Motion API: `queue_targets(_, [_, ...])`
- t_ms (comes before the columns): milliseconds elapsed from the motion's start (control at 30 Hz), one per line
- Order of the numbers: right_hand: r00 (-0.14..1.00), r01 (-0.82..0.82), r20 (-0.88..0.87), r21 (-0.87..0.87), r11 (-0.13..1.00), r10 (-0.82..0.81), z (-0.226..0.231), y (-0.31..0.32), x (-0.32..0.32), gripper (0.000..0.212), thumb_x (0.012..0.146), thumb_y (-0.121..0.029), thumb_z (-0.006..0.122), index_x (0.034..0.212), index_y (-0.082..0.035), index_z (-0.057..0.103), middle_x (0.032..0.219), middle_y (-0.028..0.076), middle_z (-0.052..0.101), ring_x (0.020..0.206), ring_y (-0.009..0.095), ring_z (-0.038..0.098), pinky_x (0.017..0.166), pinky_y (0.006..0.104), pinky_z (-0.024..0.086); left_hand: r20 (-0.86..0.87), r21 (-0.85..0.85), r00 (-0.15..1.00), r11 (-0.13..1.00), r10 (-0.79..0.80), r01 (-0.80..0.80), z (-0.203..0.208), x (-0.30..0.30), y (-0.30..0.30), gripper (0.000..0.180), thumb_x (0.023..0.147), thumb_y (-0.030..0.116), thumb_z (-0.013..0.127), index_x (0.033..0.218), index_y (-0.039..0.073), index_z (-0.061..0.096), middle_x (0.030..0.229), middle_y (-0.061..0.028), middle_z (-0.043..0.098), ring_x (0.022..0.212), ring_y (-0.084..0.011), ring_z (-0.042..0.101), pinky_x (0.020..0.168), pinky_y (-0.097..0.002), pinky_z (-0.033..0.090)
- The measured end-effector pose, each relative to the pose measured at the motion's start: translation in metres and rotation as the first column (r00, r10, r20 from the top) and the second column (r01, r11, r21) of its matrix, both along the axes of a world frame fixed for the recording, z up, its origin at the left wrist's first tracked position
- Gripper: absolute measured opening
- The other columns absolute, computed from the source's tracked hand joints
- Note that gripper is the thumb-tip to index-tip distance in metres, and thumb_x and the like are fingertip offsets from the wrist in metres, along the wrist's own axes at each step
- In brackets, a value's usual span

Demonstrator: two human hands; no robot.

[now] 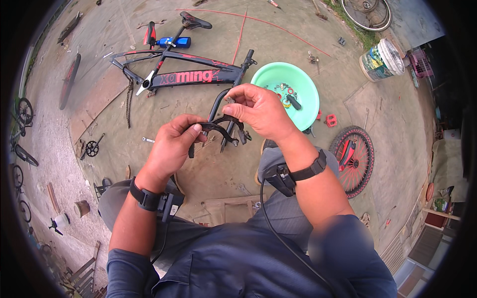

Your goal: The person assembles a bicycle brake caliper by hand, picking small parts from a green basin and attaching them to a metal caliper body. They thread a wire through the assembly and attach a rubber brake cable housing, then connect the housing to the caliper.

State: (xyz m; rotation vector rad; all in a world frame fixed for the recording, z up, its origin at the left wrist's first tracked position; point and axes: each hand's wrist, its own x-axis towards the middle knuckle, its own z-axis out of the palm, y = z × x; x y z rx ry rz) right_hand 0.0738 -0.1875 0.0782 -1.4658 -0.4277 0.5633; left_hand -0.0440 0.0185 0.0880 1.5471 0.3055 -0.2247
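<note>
Between my hands is a black, curved bicycle brake caliper (216, 127) with two arched arms. My left hand (169, 144) pinches one end of it between thumb and fingers. My right hand (263, 113) is closed just above its other end, thumb and forefinger pinching a small greyish piece (230, 100) too small to name. Whether the right fingers also touch the caliper is hard to tell. Just beyond my hands lies a black and red bicycle frame (198, 77) on its side, with its saddle (195, 21) and a bent black handlebar (217, 105) near it.
A mint-green basin (309, 99) holding small parts stands right of the frame. Farther right are a bucket (381, 60) and a red-spoked wheel (370, 166). Red pedals (331, 120) lie between. At left are a crankset (93, 148), a chain (129, 107) and a wrench (148, 140).
</note>
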Motion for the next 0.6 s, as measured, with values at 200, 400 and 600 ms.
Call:
queue_targets(200, [1.000,-0.012,0.010,-0.025,1.000,0.012,0.0009,-0.0016,0.0004,0.032,0.085,-0.021,0.082,0.105,-0.001,0.068,0.085,0.000,0.067,0.075,0.005,0.058,0.067,0.0230,0.050,0.005,-0.025,1.000,1.000,0.016,-0.016,-0.0021,0.0005,0.0004,0.019,0.102,0.010,0.056,0.115,0.000,0.065,0.089,-0.0019,0.070,0.079,-0.0077,0.062,0.072,-0.0225,0.048])
queue_targets(400, [0.998,-0.058,0.001,-0.030,0.998,0.058,0.0027,-0.0036,0.0012,0.031,0.087,-0.018,0.080,0.107,-0.001,0.065,0.088,0.000,0.065,0.078,0.005,0.059,0.068,0.0223,0.051,0.008,-0.031,0.999,0.998,0.053,-0.052,-0.0038,0.0005,0.0010,0.020,0.102,0.011,0.056,0.115,-0.001,0.065,0.088,-0.0026,0.070,0.080,-0.0087,0.063,0.075,-0.0238,0.049])
queue_targets(600, [0.995,-0.088,-0.056,0.001,0.996,0.088,0.0030,-0.0047,0.0015,0.028,0.089,-0.014,0.078,0.106,0.000,0.061,0.090,0.001,0.064,0.078,0.006,0.060,0.068,0.0224,0.051,0.013,-0.029,0.997,0.997,0.077,-0.077,-0.0056,0.0005,0.0032,0.020,0.102,0.012,0.056,0.116,0.000,0.064,0.089,-0.0035,0.070,0.081,-0.0096,0.063,0.077,-0.0247,0.049])
